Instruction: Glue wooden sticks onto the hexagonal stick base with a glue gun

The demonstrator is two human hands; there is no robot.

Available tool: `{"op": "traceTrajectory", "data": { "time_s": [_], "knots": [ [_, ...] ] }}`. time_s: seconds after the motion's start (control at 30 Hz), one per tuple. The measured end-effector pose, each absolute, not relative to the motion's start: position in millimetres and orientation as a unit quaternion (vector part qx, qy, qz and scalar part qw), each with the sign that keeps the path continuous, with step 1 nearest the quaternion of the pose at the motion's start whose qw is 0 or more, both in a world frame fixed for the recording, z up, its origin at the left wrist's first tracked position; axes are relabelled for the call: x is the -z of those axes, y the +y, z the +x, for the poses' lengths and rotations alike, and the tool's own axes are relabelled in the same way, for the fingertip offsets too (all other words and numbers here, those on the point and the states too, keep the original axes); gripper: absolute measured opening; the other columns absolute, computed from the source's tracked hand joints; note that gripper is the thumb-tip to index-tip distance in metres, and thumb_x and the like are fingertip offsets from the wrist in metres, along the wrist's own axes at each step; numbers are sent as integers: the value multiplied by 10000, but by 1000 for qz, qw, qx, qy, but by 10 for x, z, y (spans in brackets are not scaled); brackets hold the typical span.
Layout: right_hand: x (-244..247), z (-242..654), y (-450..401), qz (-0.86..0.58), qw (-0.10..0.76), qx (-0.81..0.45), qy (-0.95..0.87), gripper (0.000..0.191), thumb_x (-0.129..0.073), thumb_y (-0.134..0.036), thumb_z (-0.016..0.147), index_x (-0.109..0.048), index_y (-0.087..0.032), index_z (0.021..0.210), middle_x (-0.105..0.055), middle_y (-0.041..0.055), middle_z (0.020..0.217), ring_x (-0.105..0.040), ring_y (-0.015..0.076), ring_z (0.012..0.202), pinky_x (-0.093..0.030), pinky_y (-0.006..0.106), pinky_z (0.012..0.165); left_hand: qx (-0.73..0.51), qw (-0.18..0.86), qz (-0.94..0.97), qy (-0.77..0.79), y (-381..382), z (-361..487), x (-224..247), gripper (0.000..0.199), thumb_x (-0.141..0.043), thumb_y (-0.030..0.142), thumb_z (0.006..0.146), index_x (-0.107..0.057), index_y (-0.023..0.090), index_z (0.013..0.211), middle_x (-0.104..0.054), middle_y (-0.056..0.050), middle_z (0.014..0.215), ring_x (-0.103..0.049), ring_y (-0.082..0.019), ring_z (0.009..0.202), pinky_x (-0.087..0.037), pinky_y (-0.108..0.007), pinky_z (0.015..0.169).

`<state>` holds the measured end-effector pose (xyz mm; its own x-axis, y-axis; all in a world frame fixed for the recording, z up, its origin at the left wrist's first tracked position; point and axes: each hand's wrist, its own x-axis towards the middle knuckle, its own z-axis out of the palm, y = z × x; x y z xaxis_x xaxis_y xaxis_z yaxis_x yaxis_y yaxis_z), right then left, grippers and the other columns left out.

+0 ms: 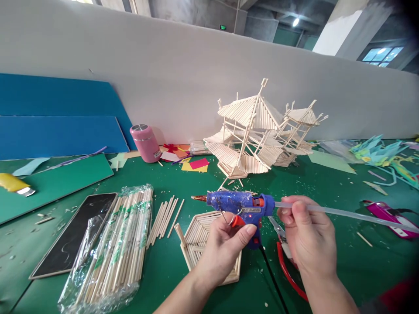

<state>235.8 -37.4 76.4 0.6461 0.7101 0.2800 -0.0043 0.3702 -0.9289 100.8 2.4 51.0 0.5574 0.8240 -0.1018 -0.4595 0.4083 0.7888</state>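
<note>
Left hand [221, 248] grasps the glue gun [231, 200] at the stick model's [240, 113] six o'clock; right hand [309, 237] pinches the glue stick [347, 213] at the gun's three o'clock. Step, apparently: loading; next calls for a straight push.

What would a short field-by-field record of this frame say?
Left hand: grips the blue glue gun
Right hand: pinches the translucent glue stick behind the gun
Near hands: stick panel, red-handled scissors
Further left: bagged sticks, loose sticks
Behind: tiered stick model, pink container
Surface: green table
</note>
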Motion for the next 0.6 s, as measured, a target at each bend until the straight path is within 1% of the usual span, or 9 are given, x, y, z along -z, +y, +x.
{"op": "traceTrajectory", "data": {
  "time_s": [0.1, 0.2, 0.27, 0.37, 0.43, 0.53, 0.6],
  "knots": [
    [-757, 2363, -380, -532, 747, -201, -344, 139, -645, -334, 743, -668, -199, 720, -497, -15, 615, -439, 94, 538, -360, 239, 486, -400, 805, 353, 259, 24, 1011, -540, 263, -750, 301, 617, -536, 148, 621, -586, 32, 595, -508, -86, 584, -392, -201, 585],
    [-759, 2361, -355, -521, 756, -210, -336, 165, -648, -346, 738, -671, -191, 688, -481, -21, 578, -409, 80, 505, -331, 230, 460, -404, 807, 340, 266, 17, 1016, -551, 293, -762, 292, 599, -508, 146, 588, -561, 47, 555, -482, -71, 548, -376, -185, 550],
    [-766, 2358, -335, -509, 761, -234, -327, 168, -644, -343, 742, -673, -189, 680, -465, -26, 559, -397, 72, 493, -323, 221, 453, -404, 805, 343, 267, 16, 1019, -545, 273, -757, 284, 608, -522, 145, 597, -576, 41, 569, -496, -76, 561, -384, -191, 564],
    [-775, 2366, -325, -497, 755, -272, -330, 150, -631, -323, 756, -676, -189, 706, -469, -25, 575, -395, 62, 497, -324, 209, 460, -401, 808, 350, 254, 17, 1020, -532, 206, -735, 272, 645, -574, 144, 654, -627, 18, 647, -535, -92, 618, -408, -209, 631],
    [-778, 2384, -330, -490, 746, -296, -341, 148, -618, -321, 768, -673, -190, 727, -473, -24, 588, -398, 60, 509, -328, 204, 472, -399, 816, 344, 237, 18, 1019, -528, 169, -726, 257, 661, -599, 150, 692, -646, 13, 692, -548, -94, 649, -414, -207, 647],
    [-784, 2424, -346, -476, 730, -335, -360, 173, -592, -338, 788, -662, -189, 737, -446, -28, 570, -392, 62, 512, -320, 197, 469, -385, 831, 340, 214, 16, 1014, -526, 136, -710, 243, 684, -615, 156, 730, -646, 13, 701, -552, -95, 669, -419, -205, 654],
    [-787, 2449, -358, -475, 721, -339, -373, 182, -576, -346, 798, -654, -193, 739, -449, -24, 586, -389, 65, 516, -317, 200, 464, -377, 833, 349, 206, 15, 1009, -524, 123, -695, 242, 703, -620, 154, 746, -639, 11, 699, -547, -93, 666, -418, -209, 664]
  ]
}}
